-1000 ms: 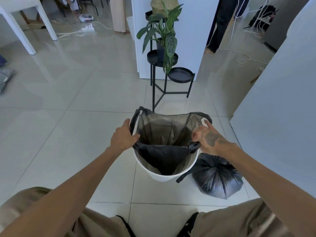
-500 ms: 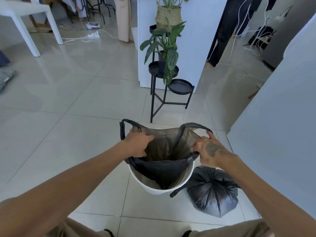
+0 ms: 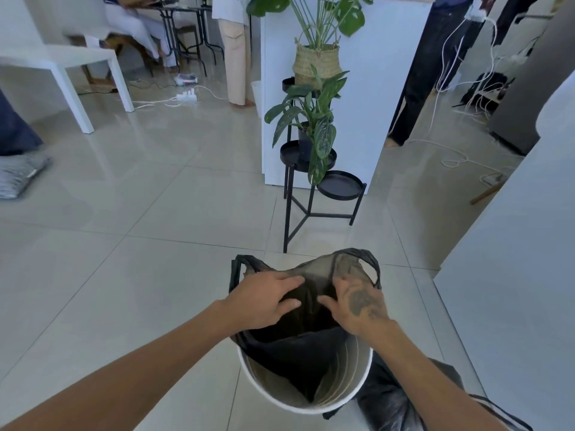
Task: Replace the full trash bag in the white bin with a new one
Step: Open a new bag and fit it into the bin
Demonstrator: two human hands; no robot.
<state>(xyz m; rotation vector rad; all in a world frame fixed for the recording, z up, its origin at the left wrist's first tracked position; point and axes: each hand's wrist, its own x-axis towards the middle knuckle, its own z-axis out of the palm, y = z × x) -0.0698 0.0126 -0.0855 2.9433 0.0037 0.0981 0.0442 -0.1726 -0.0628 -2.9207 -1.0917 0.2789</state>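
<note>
The white bin point(image 3: 357, 390) stands on the tiled floor just in front of me. A new dark, see-through trash bag point(image 3: 298, 356) hangs inside it, its far edge and both loop handles sticking up above the rim. My left hand point(image 3: 264, 301) and my right hand point(image 3: 357, 303) are close together over the bag's mouth, fingers spread and pressing on the plastic. The full black bag point(image 3: 389, 399), tied off, lies on the floor to the right of the bin, partly hidden by my right forearm.
A black tiered plant stand point(image 3: 311, 194) with leafy pots stands just beyond the bin, against a white partition point(image 3: 373, 88). A white wall point(image 3: 513, 275) runs along the right. Cables point(image 3: 451, 157) trail on the floor far right; a white table point(image 3: 62, 66) stands far left. People are at the back.
My hands have moved from the bag's outer sides toward each other, onto its middle. The bag's mouth has narrowed. The view has tilted up, showing more of the room.
</note>
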